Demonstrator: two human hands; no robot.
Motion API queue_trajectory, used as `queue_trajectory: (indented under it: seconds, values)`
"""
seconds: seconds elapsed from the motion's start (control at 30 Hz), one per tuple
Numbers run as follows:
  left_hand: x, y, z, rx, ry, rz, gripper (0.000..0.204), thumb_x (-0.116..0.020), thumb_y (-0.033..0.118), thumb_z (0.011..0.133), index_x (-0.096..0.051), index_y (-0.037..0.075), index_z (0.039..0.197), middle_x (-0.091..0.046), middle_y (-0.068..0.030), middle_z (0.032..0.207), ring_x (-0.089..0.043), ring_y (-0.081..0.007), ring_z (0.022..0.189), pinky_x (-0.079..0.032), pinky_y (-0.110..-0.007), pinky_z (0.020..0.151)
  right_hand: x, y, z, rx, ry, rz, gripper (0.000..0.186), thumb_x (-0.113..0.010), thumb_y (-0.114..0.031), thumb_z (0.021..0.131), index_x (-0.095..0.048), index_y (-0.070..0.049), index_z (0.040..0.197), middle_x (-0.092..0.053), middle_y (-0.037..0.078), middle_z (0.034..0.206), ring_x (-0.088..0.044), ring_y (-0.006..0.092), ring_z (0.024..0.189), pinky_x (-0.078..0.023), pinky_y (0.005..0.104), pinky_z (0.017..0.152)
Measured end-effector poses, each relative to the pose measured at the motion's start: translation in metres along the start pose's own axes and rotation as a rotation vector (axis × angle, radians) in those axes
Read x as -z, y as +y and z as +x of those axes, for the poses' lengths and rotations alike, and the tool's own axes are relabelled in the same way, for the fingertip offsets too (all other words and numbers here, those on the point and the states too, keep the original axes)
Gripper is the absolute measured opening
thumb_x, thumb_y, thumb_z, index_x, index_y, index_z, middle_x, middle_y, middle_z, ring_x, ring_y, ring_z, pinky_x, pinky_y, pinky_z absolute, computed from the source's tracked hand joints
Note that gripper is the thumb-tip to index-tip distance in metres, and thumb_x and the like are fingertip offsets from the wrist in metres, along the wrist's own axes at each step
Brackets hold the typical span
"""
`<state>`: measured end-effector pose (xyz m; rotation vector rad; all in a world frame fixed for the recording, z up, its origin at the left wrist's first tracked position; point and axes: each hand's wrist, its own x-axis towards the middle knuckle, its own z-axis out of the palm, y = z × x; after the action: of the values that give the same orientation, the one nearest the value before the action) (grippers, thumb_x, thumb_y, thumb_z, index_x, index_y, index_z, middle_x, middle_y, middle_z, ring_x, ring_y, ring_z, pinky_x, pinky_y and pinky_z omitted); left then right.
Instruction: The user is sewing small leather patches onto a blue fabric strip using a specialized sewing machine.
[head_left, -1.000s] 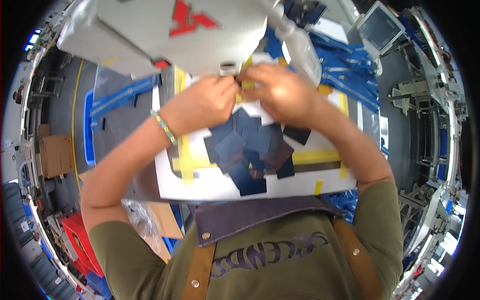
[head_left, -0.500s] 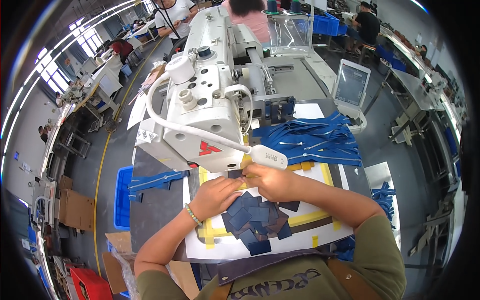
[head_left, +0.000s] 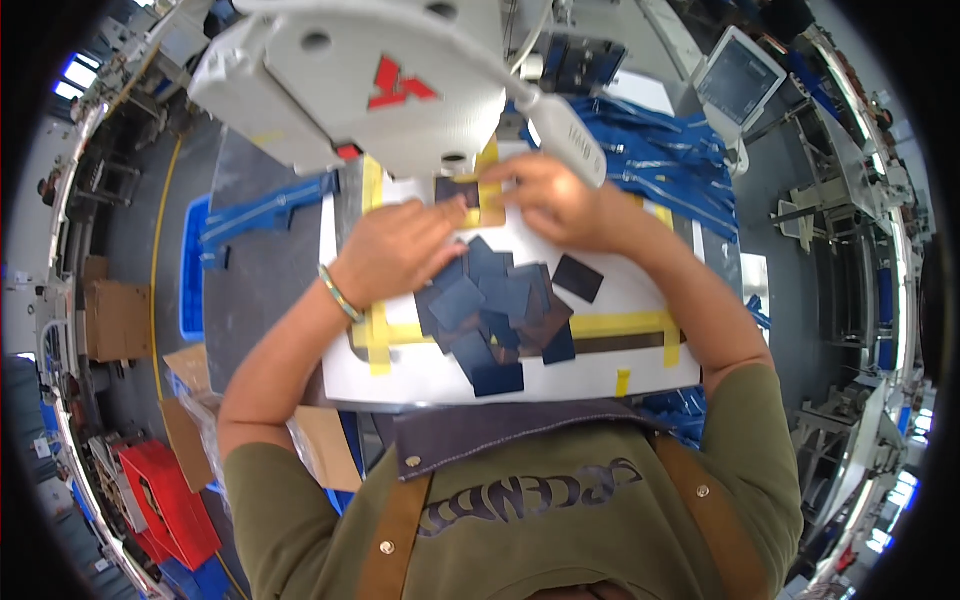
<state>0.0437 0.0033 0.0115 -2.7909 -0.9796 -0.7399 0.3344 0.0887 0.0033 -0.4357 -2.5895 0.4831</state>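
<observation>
A small dark square patch point(head_left: 456, 192) lies under the sewing machine head point(head_left: 400, 90), beside yellow tape and a tan strip point(head_left: 492, 208). My left hand point(head_left: 395, 245) lies flat, its stretched fingertips touching the patch's lower edge. My right hand point(head_left: 565, 200) is at the patch's right side, fingers bent and drawn together by the yellow tape; what they hold, if anything, is hidden. Close below both hands spreads a loose pile of dark blue patches point(head_left: 490, 300). One separate dark patch point(head_left: 577, 279) rests right of the pile, on the white sheet point(head_left: 630, 365).
Blue zippers point(head_left: 680, 170) are heaped at the right, and more blue zippers point(head_left: 265, 217) lie at the left. A white handle-shaped unit point(head_left: 567, 140) hangs low above my right hand. A control screen point(head_left: 738, 78) stands far right; a blue bin point(head_left: 193, 268) is at the left.
The view has tilted down and come closer to the table. My right hand has drawn slightly away from the left, and the square patch under the machine now shows more.
</observation>
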Motion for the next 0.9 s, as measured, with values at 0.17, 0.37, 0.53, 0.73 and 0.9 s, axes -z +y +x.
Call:
queue_trajectory:
  seconds: [0.17,0.37,0.53,0.73,0.9]
  values:
    - [-0.002,-0.014,-0.009,-0.018,0.138,0.044,0.021,-0.082,0.011,0.089,-0.077,0.003,0.108,-0.078,-0.0079,0.119,-0.074,-0.0216,0.081,-0.056,-0.033,0.065,0.024,-0.006,0.003,-0.179,0.047,-0.108,0.031,-0.066,0.003,0.086,-0.078,-0.006,0.113,-0.073,0.011,0.126,-0.070,0.0320,0.115,-0.058,0.0413,0.101]
    - [-0.003,-0.004,-0.006,-0.003,0.114,0.027,0.016,-0.082,0.008,0.090,-0.077,0.000,0.102,-0.078,-0.0092,0.114,-0.074,-0.0216,0.082,-0.057,-0.032,0.066,0.005,-0.006,0.000,0.042,-0.027,0.024,0.037,-0.067,0.012,0.081,-0.077,0.001,0.114,-0.072,0.014,0.127,-0.066,0.0342,0.122,-0.054,0.0446,0.103]
    - [-0.004,-0.004,-0.006,0.014,0.114,-0.007,0.017,-0.082,0.007,0.089,-0.077,-0.001,0.103,-0.078,-0.0096,0.115,-0.074,-0.0224,0.085,-0.058,-0.032,0.068,-0.001,-0.013,0.002,0.062,-0.002,-0.061,0.044,-0.067,0.010,0.079,-0.076,-0.004,0.119,-0.072,0.011,0.132,-0.066,0.0324,0.124,-0.052,0.0457,0.106]
    - [-0.004,-0.004,-0.005,0.051,0.099,-0.016,0.017,-0.083,0.005,0.087,-0.077,-0.001,0.102,-0.078,-0.0116,0.115,-0.075,-0.0249,0.088,-0.059,-0.034,0.072,-0.008,-0.022,0.005,-0.073,-0.025,0.034,0.050,-0.067,0.010,0.078,-0.077,-0.008,0.124,-0.070,0.006,0.139,-0.063,0.0298,0.129,-0.050,0.0456,0.111]
    - [-0.006,-0.007,-0.002,0.039,0.140,-0.077,0.018,-0.079,-0.001,0.087,-0.076,-0.003,0.105,-0.077,-0.0131,0.116,-0.076,-0.0308,0.098,-0.062,-0.037,0.083,-0.014,-0.024,0.012,-0.025,0.004,0.038,0.053,-0.067,0.009,0.079,-0.077,-0.009,0.128,-0.069,0.005,0.141,-0.062,0.0285,0.131,-0.050,0.0447,0.111]
